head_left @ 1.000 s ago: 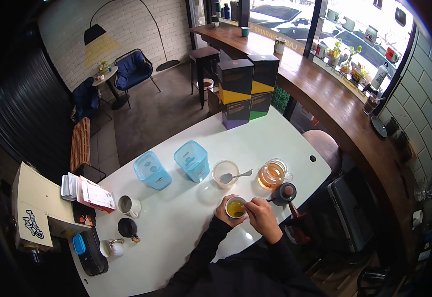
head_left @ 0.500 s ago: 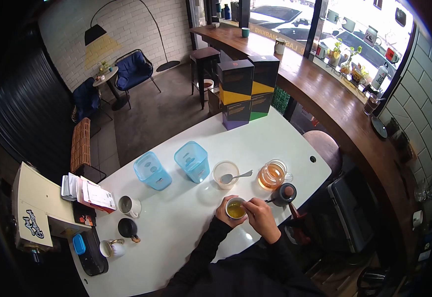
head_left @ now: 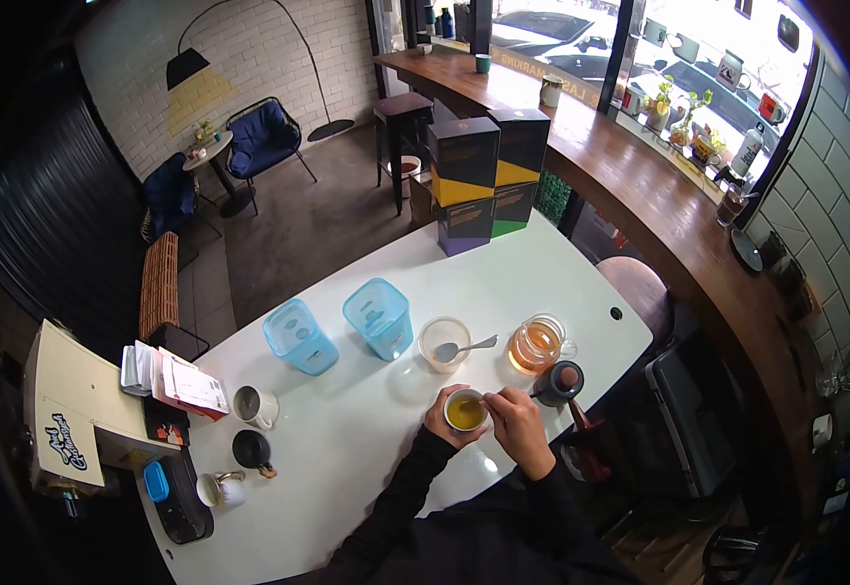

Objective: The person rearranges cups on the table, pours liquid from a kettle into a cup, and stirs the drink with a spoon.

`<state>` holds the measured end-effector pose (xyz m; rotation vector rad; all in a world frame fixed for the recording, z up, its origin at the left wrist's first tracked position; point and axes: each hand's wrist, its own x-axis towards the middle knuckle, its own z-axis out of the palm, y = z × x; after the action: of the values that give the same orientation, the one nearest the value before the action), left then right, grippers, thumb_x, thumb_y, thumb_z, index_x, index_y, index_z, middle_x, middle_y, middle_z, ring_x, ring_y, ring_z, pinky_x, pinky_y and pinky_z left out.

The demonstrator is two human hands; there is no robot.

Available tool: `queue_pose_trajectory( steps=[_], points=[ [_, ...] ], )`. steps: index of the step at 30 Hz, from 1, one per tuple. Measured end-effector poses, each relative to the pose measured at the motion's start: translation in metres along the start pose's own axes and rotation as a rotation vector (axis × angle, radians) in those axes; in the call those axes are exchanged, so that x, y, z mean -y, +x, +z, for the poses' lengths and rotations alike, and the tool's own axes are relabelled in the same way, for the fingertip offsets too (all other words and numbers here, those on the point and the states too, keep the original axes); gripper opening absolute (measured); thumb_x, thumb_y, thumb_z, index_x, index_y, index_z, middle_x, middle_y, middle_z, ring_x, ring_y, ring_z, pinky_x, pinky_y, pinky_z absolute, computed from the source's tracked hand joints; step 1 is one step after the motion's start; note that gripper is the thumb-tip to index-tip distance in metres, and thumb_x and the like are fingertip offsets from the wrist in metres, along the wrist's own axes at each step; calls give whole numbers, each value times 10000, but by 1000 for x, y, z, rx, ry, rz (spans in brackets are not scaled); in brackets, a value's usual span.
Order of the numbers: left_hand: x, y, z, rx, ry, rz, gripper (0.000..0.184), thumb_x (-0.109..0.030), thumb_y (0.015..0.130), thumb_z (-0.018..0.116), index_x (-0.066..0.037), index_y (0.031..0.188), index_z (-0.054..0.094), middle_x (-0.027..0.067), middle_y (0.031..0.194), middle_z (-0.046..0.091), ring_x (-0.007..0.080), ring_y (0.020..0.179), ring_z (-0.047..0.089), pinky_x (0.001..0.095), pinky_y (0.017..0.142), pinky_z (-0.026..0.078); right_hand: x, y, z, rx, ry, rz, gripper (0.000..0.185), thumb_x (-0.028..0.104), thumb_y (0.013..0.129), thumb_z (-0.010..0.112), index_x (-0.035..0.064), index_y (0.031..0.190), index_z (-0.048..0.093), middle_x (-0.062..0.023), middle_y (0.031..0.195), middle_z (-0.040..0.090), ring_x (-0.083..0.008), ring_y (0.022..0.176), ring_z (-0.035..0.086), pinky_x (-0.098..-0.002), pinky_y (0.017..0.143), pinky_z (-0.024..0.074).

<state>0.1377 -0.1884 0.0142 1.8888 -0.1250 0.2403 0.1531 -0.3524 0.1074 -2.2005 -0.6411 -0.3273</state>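
Observation:
My left hand (head_left: 442,422) wraps round a small cup (head_left: 451,398) holding yellow-green liquid (head_left: 465,413), just above the white table. My right hand (head_left: 517,421) is closed in a pinch at the cup's right rim; what its fingers hold there is hidden. Just beyond the cup stands a clear plastic tub (head_left: 437,364) with a metal spoon (head_left: 464,347) resting across it. A glass teapot (head_left: 536,345) of amber liquid is further right. Close beside my right hand sits a dark round vessel (head_left: 559,384) with a brown knob.
Two blue plastic containers (head_left: 300,338) stand left of the tub on the white table (head_left: 347,448). Two light mugs (head_left: 254,408) and a dark cup (head_left: 251,448) are at the left, near a card holder (head_left: 176,380). Black boxes (head_left: 464,161) are stacked at the far edge.
My right hand has shifted slightly at the cup's rim, and more of the liquid's surface shows. My left hand keeps its hold with the cup almost in place.

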Motion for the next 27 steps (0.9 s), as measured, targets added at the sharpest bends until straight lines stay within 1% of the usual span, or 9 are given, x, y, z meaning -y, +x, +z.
queue_pose_trajectory(
  steps=[2,4,7,11,13,19,23,25,27],
  points=[
    [-1,0,0,-7,11,3,793,-190,603,918,-93,1271,502,83,1129,672,202,1036,676,344,902,550,1,0,1,-11,2,4,90,64,873,677,8,941,697,-146,796,614,-346,750,610,-429,667,474],
    [-1,1,1,-30,9,37,824,-253,583,939,-107,1266,502,108,1075,686,270,968,699,378,848,566,1,0,2,-7,30,-4,94,76,877,679,6,936,698,-146,797,615,-343,753,612,-431,669,475],
    [0,1,0,-19,-4,30,817,-241,584,934,-107,1265,502,106,1079,684,272,969,699,378,846,566,0,-1,4,43,55,4,96,85,877,681,3,924,696,-148,793,611,-346,755,612,-430,673,476],
    [-1,1,-1,-26,16,40,812,-234,584,931,-108,1263,503,104,1076,685,271,970,699,375,844,566,2,-2,1,90,48,1,98,91,874,683,1,912,692,-148,792,608,-348,754,609,-430,673,475],
    [-4,0,-2,13,11,-36,795,-195,595,919,-96,1268,506,80,1106,676,213,1024,678,349,888,551,5,0,-3,107,18,4,93,86,873,682,-1,905,689,-148,787,606,-349,749,606,-431,672,472],
    [0,1,1,0,-16,-11,782,-194,597,918,-85,1254,507,82,1111,673,206,1024,675,348,888,551,1,0,-2,-3,17,7,94,81,881,678,-1,922,694,-148,788,607,-348,746,607,-432,666,471],
    [-3,0,-1,1,-31,-11,786,-187,596,916,-89,1260,507,85,1117,672,206,1026,675,348,888,550,0,-2,5,2,50,3,100,86,883,678,-3,926,696,-149,790,608,-349,747,608,-435,665,470],
    [-6,0,-3,12,-20,-28,791,-181,595,913,-93,1268,507,84,1121,671,207,1028,676,348,889,550,3,-2,5,55,85,41,97,90,861,668,17,922,687,-160,791,595,-360,772,590,-444,709,461],
    [-4,0,-2,11,-15,-30,795,-181,594,914,-95,1272,507,83,1122,672,207,1029,676,347,889,550,2,-2,3,75,62,29,99,92,871,674,7,919,691,-154,790,601,-355,761,600,-439,691,468]
  ],
)
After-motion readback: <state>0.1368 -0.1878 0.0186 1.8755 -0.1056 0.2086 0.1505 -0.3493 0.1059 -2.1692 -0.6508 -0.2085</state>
